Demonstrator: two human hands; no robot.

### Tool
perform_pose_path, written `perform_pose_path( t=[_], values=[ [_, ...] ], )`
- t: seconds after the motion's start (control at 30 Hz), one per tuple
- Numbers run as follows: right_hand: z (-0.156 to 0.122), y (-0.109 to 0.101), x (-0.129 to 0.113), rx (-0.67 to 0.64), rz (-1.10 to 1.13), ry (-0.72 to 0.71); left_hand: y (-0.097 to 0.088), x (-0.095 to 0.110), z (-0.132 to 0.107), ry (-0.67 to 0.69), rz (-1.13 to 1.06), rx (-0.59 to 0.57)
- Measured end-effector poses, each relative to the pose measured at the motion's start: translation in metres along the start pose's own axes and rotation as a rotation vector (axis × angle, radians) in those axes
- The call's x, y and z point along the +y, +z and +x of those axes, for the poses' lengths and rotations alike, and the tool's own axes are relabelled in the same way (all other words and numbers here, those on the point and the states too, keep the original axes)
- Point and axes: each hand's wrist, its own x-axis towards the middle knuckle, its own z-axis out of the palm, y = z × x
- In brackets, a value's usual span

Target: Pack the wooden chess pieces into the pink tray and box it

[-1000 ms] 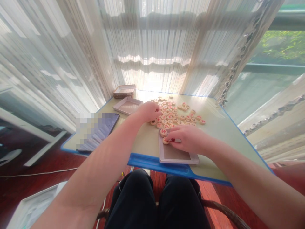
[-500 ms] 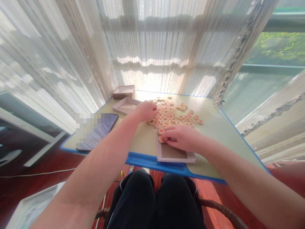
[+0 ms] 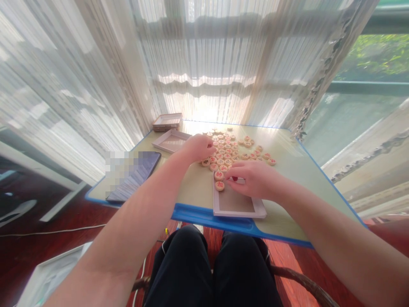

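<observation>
Round wooden xiangqi pieces (image 3: 227,156) with red or black characters lie in a loose crowd on the table. In front of me is a shallow open box (image 3: 236,204). Two pieces with red characters sit along its left side: an upper piece (image 3: 219,175) and a lower piece (image 3: 219,186). My right hand (image 3: 257,179) hovers over the box's far part, fingertips just right of these pieces, thumb and fingers apart. A small dark red spot shows among its fingers; I cannot tell what it is. My left hand (image 3: 201,147) is curled at the crowd's left edge, its fingertips hidden.
At the left are an open tray (image 3: 171,141), stacked shallow boxes (image 3: 167,121) behind it, and a dark tablet-like object (image 3: 140,175), partly pixelated. The table (image 3: 297,179) has a blue rim. Sheer curtains (image 3: 211,55) hang beyond it.
My right hand has released the lower piece inside the box, uncovering its red character, and shifted slightly up and right. My left hand stays by the crowd of pieces. The view shifts slightly.
</observation>
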Motion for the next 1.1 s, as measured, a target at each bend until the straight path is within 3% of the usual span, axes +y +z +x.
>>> perform_pose_path(
  t=[0.27,0.57,0.77,0.9,1.0,1.1],
  values=[
    [0.000,0.006,0.019,0.145,-0.093,0.176,0.004,-0.002,0.003,0.006,-0.024,0.030],
    [0.000,0.007,0.026,0.021,-0.020,0.108,-0.002,0.004,-0.001,-0.004,-0.036,0.030],
    [0.004,-0.001,0.033,0.069,0.107,0.158,-0.001,0.001,0.001,-0.003,-0.078,0.059],
    [0.006,-0.002,0.045,0.011,0.207,0.135,0.003,-0.004,0.004,0.069,-0.170,0.122],
    [0.007,0.003,0.057,0.053,0.196,0.153,0.005,-0.007,0.004,0.115,-0.209,0.171],
    [0.010,0.014,0.071,0.123,0.112,0.213,0.005,-0.004,0.003,0.125,-0.189,0.068]
  ],
)
